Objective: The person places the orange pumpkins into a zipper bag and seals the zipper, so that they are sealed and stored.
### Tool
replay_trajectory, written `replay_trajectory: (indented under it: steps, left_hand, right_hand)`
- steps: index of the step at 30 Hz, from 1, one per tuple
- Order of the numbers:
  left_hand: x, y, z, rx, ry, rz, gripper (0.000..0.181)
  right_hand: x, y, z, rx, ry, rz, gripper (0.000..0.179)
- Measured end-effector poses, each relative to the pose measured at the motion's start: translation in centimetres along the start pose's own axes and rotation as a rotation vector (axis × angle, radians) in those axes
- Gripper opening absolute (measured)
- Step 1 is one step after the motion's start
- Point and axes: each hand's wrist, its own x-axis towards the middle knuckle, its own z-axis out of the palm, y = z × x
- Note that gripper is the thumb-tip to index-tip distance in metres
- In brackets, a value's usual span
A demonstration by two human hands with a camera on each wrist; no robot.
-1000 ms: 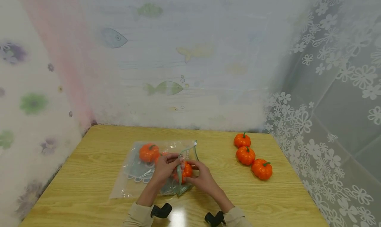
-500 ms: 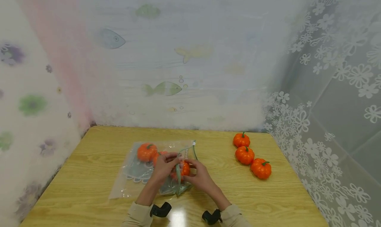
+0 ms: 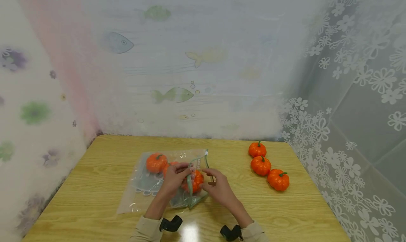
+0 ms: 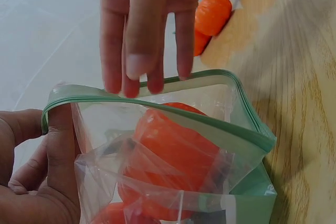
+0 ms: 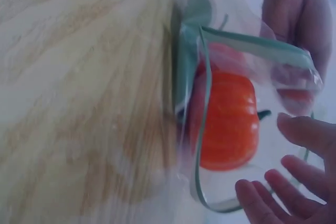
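Observation:
A clear zip bag with a green zip rim lies on the table, its mouth gaping to the right. My left hand grips the rim, thumb and fingers on either side of the plastic in the left wrist view. Just inside the mouth sits an orange toy pumpkin with a green stem. Deeper in the bag lies another pumpkin, with one more partly hidden behind my left hand. My right hand is at the mouth, fingers loosely extended and apart from the pumpkin in the right wrist view.
Several more orange objects are limited to a row of 3 pumpkins on the right: a back one, a middle one and a front one. The wood-grain table meets patterned curtains behind and at both sides.
My right hand has let go of the pumpkin at the bag's mouth and drawn back slightly to the right. The pumpkin stays inside; my left hand keeps its grip on the rim.

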Motion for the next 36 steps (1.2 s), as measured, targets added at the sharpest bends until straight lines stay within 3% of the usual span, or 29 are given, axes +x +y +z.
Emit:
replay_trajectory:
  steps: [6,11,17,25,29,32,36]
  left_hand:
    - [-0.1,0.2,0.1,-0.01,0.005,0.007,0.031]
    - [-0.1,0.1,0.1,-0.005,0.022,-0.011,0.029]
    - [0.1,0.0,0.1,0.005,0.023,-0.022,0.028]
    - [-0.1,-0.1,-0.1,0.014,0.007,-0.022,0.031]
    - [-0.2,-0.2,-0.1,0.03,0.007,-0.011,0.032]
    - [-0.2,-0.2,-0.1,0.028,0.008,-0.009,0.032]
    - [-0.1,-0.2,-0.1,0.019,0.013,-0.019,0.032]
  right_hand:
    - [-0.5,0.1,-2.2,0.093,0.162,-0.001,0.034]
    - [-0.9,0.9,-4.7,0.088,0.28,0.001,0.03]
    - [-1.4,1.4,-9.5,0.072,0.387,0.091,0.033]
    - [-3.4,2.6,-15.2,0.035,0.573,0.134,0.033]
    - [-5.0,3.9,-17.3,-0.037,0.631,0.236,0.04]
    - [-6.3,4.7,-19.0,-0.079,0.658,0.355,0.056]
    - [-7.8,5.6,-21.4,-0.106,0.59,0.55,0.082]
